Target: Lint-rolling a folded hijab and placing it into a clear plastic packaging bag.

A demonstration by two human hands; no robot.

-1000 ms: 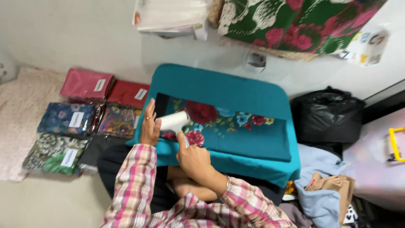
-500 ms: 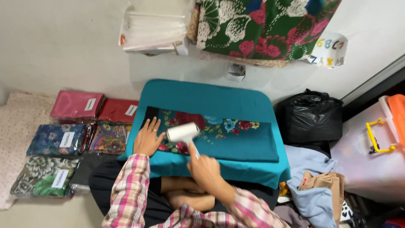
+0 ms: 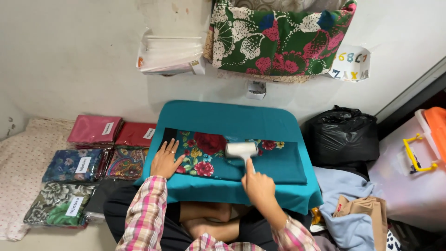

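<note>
A folded teal cloth with red and yellow flowers [image 3: 260,160] lies on a small table under a teal cover [image 3: 223,116]. My left hand [image 3: 166,160] rests flat on the cloth's left end, fingers spread. My right hand [image 3: 258,186] grips the handle of a white lint roller [image 3: 241,149], whose roll sits on the middle of the cloth. My sleeves are pink plaid.
Wrapped folded fabrics [image 3: 88,162] lie in rows on the floor at left. A black bag [image 3: 341,135], a clear storage box with a yellow latch [image 3: 413,172] and a grey-blue garment [image 3: 348,204] crowd the right. A green floral cloth [image 3: 278,39] and plastic sleeves [image 3: 169,53] sit along the wall.
The roller and my right hand have moved rightward along the cloth, from its left part to its middle. My left hand now lies flat at the left end. The camera view shifted.
</note>
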